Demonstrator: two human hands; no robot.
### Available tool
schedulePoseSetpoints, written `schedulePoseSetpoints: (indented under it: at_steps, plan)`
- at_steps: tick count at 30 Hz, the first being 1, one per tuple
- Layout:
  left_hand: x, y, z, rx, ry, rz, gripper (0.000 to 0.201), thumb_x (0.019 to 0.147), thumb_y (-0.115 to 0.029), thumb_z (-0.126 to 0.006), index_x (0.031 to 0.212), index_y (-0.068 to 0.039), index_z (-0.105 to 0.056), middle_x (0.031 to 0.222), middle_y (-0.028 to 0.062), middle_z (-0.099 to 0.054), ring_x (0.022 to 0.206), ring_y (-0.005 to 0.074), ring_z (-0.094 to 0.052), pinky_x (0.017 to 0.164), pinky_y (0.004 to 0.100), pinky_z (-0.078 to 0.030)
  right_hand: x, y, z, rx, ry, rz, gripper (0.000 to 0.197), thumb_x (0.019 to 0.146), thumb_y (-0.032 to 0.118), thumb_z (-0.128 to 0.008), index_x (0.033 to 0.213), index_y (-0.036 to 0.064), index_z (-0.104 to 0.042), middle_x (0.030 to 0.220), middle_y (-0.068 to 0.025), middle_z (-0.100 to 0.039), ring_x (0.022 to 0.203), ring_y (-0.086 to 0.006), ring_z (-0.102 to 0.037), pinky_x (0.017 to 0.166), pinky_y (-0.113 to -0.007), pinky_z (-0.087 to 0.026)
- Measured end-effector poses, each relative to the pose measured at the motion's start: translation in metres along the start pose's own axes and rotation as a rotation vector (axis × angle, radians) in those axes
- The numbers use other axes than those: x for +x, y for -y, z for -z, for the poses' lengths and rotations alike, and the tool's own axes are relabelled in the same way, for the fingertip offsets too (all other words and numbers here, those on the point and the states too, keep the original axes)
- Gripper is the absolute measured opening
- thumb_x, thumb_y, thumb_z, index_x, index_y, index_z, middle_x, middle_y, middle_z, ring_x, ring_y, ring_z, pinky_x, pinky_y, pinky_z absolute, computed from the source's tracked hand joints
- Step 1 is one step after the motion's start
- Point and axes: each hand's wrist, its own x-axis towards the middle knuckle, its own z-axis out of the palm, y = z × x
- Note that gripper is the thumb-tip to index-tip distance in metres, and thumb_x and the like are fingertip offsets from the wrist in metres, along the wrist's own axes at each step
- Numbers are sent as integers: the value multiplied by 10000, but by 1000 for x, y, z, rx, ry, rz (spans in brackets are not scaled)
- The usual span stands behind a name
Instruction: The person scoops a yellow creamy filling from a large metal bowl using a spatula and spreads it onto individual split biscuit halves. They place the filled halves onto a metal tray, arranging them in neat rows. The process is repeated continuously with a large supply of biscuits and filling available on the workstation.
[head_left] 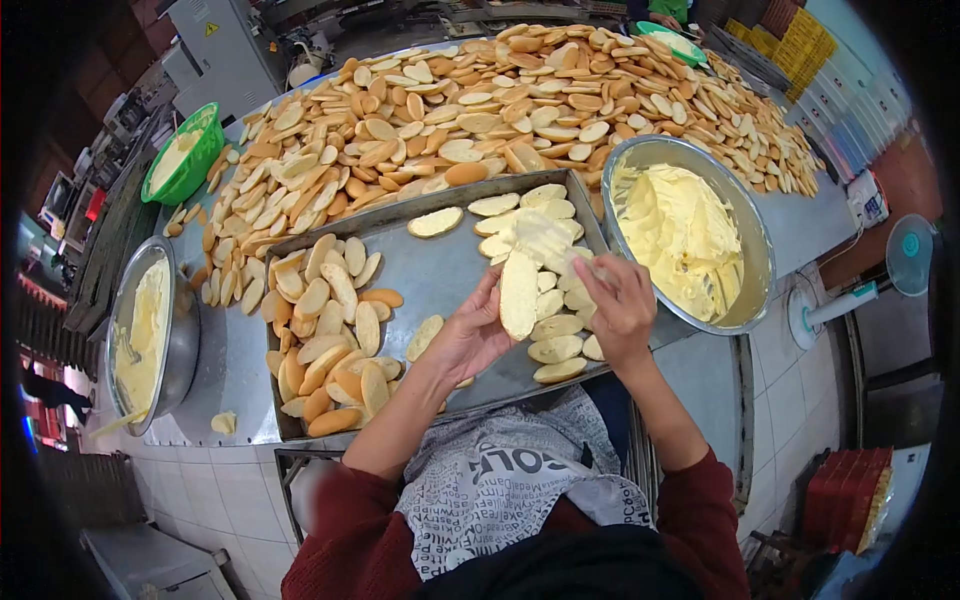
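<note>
Pale bread slice [518,293], one item, held in my left hand [470,335] above the metal tray [430,272]: fingers closed around its lower end and near edge, cut face turned up and toward my right. Its long axis runs nearly straight away from me, tilted a little to the right at the far tip.

Right hand [622,305], just beside the slice on its right: fingers pinched together on a brush [548,243] whose pale, cream-laden bristles splay out at the slice's far end (blurred, so I cannot tell if they touch the bread). The brush lies across the slice's axis, handle back toward my right palm.

Steel bowl of yellow butter cream [690,235]: right of the tray, near my right hand, well apart from my left.

Tray contents: uncoated golden slices [335,335] heaped on the left side, near my left hand; pale slices laid cut face up [555,340] on the right side, under and beside my right hand.

Judgement: the right hand is nearer both bowl and finished rows; the left is nearer the uncoated heap.
</note>
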Motion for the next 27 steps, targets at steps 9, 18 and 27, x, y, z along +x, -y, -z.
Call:
schedulePoseSetpoints:
  at_steps: [9,18,27]
  plan:
    - [0,-18,53,76,-141,-128,602,907,-196,-623,1409,-115,-299,1349,74,-434,1221,237,-490,970,374,-486,-11,13,13,161,-83,-332,533,670,-156,-525,1083,116,-724,998,-92,-615,914,-246,-564,819,-326,-454]
    - [27,-67,142,424,-591,-147,559,880,40,-576,1327,-73,-261,1233,160,-477,1112,267,-551,978,391,-492,-52,3,27,212,-102,-539,450,755,-165,-564,1098,85,-712,971,-66,-603,884,-182,-546,751,-272,-439]
    - [49,-80,174,1514,-786,-214,457,712,-93,-802,1051,-11,-506,904,88,-608,860,162,-596,745,286,-508,-61,2,32,204,-101,-572,465,748,-176,-556,1094,91,-714,972,-72,-609,890,-193,-558,738,-281,-444]
